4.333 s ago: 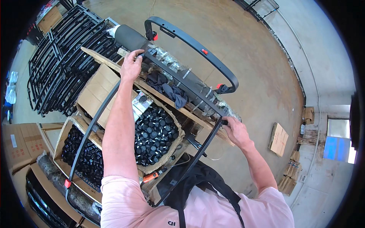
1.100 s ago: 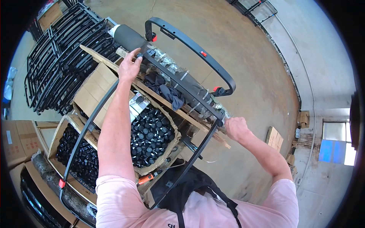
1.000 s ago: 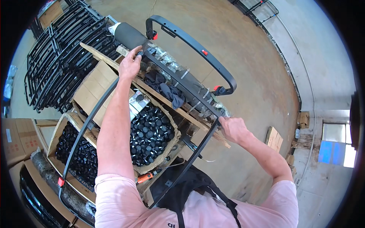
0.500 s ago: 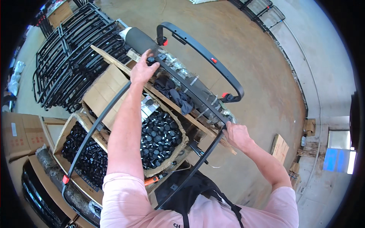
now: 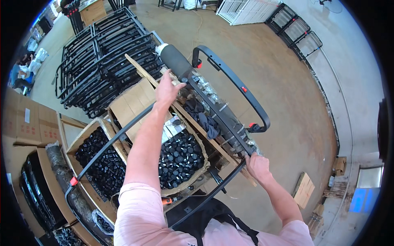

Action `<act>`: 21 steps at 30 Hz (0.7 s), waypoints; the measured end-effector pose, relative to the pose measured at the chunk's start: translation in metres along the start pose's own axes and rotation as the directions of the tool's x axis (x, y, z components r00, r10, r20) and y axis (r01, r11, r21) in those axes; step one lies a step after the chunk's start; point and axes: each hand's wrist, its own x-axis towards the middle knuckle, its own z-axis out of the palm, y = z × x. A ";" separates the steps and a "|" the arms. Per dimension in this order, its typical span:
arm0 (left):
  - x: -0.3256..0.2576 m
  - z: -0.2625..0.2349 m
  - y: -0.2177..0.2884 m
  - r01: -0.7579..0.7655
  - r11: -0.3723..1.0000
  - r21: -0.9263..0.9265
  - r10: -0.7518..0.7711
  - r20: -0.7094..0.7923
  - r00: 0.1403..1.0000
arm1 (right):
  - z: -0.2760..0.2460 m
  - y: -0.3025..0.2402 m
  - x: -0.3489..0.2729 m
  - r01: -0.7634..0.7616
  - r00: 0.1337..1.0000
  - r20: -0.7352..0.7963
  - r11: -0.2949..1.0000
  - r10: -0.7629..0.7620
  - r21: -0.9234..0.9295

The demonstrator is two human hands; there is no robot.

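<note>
Two bare hands work on one long black tube frame (image 5: pixel 223 123) that runs diagonally across the middle of the frame, from lower left toward upper centre. Nearest, at the lower right, the right hand (image 5: pixel 257 167) has its grip clenched round the frame's near corner, where a side tube bends down toward the apron; the fingers wrap under, so exactly what they press on cannot be told. Left of it, below the frame, sit open cardboard boxes of small black caps (image 5: pixel 178 158), and another such box (image 5: pixel 102 158) lies further toward the left edge. Past these, the left hand (image 5: pixel 167 89) reaches up centre with its grip loosened, palm and fingers resting on the frame's upper tube just beside the grey foam roller (image 5: pixel 177 61), not closed round anything. A wooden plank (image 5: pixel 193 123) and dark rags lie under the tubes on the desk. Farthest, in the upper left, stands a stack of black metal frames (image 5: pixel 106 61) on the concrete floor (image 5: pixel 287 61). To do this well, I judge the right hand should keep the corner steady while the left aligns the far end squarely, both ends level, with fingers kept out of the joints.
</note>
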 end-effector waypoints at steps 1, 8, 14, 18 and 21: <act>0.009 -0.014 -0.023 0.019 0.999 -0.032 -0.022 -0.085 0.996 | 0.000 -0.004 0.002 0.011 1.000 -0.001 1.000 -0.011 0.017; 0.014 -0.032 -0.023 -0.265 0.908 0.325 0.375 -0.345 0.861 | -0.004 -0.009 0.005 0.007 1.000 0.027 0.999 -0.008 0.039; 0.003 -0.012 0.022 -0.266 0.836 0.481 0.338 -0.068 0.939 | 0.009 0.005 0.004 0.019 0.999 -0.027 1.000 -0.019 0.000; 0.023 -0.086 -0.064 0.240 0.783 0.573 0.106 -0.503 0.858 | -0.011 -0.014 0.004 0.072 0.997 -0.044 0.996 -0.070 0.057; 0.019 -0.064 -0.036 -0.053 0.812 0.581 0.230 -0.235 0.944 | -0.009 -0.005 0.000 0.064 0.996 -0.066 0.997 -0.061 0.043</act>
